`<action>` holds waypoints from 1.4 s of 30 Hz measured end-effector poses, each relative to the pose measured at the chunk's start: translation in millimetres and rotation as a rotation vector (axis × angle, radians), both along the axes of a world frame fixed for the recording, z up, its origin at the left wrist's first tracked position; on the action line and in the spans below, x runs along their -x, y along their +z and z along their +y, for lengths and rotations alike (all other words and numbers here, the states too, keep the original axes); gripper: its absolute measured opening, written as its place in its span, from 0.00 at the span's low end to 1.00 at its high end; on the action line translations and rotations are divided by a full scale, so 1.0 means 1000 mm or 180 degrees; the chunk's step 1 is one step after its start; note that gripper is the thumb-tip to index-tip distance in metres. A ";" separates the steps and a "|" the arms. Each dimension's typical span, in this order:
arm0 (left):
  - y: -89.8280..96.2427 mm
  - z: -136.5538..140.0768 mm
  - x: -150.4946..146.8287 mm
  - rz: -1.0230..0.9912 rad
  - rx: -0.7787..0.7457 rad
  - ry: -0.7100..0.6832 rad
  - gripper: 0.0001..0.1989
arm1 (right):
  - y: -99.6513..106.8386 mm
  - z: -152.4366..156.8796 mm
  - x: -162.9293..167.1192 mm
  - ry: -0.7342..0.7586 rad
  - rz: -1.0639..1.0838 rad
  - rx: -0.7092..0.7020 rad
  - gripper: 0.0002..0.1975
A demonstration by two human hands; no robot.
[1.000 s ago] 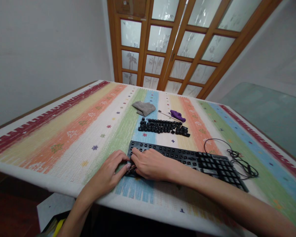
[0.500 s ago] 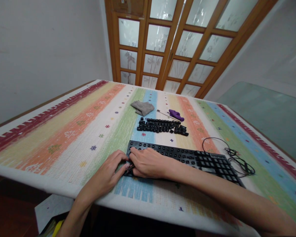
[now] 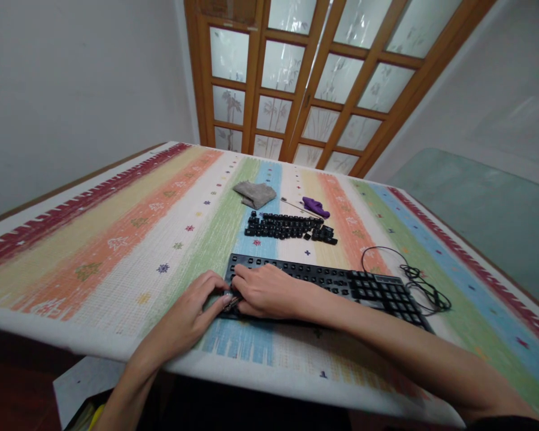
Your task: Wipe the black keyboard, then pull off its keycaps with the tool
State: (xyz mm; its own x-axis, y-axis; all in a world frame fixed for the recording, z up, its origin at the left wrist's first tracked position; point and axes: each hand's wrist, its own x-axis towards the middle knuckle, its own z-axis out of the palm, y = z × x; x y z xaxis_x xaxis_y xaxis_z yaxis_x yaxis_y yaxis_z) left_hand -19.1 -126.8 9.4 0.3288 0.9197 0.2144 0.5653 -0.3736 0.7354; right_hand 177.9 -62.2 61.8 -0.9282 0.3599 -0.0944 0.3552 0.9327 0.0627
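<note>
A black keyboard lies along the front of the table, most keycaps off its main block while the number pad at the right still has keys. Over its front left corner, my left hand curls its fingers and thumb inward in a pinch. Close beside it, my right hand is closed, knuckles up, above the left-hand keys. Between the two hands shows a small dark metallic piece, touched by my left thumb; its kind is unclear. My fingers hide most of what they grip.
Behind the keyboard lie loose black keycaps in rows. Farther back are a grey cloth, a thin stick-like tool and a purple cloth. The coiled black cable lies right of the keyboard on the striped tablecloth.
The view has shifted slightly, so everything appears a little farther left. Both hands stay at the keyboard's left end, with only a slight change in the fingers around the metallic piece.
</note>
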 end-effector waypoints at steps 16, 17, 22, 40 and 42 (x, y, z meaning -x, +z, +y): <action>0.042 0.043 0.016 0.1102 -0.0286 -0.1404 0.11 | 0.016 -0.002 0.001 -0.0059 -0.0128 0.0185 0.10; 0.043 0.044 0.015 0.1113 -0.0344 -0.1467 0.11 | 0.017 -0.002 0.001 -0.0051 -0.0142 0.0167 0.10; 0.030 0.043 0.014 0.1464 -0.0780 -0.1464 0.12 | 0.017 0.000 0.004 0.0008 -0.0135 0.0176 0.11; 0.003 0.036 0.017 0.0888 -0.0825 -0.1150 0.05 | -0.006 0.003 0.006 -0.0034 0.0041 0.0153 0.16; 0.002 0.036 0.016 0.0834 -0.0802 -0.1140 0.05 | -0.008 0.004 0.006 -0.0039 0.0036 0.0178 0.16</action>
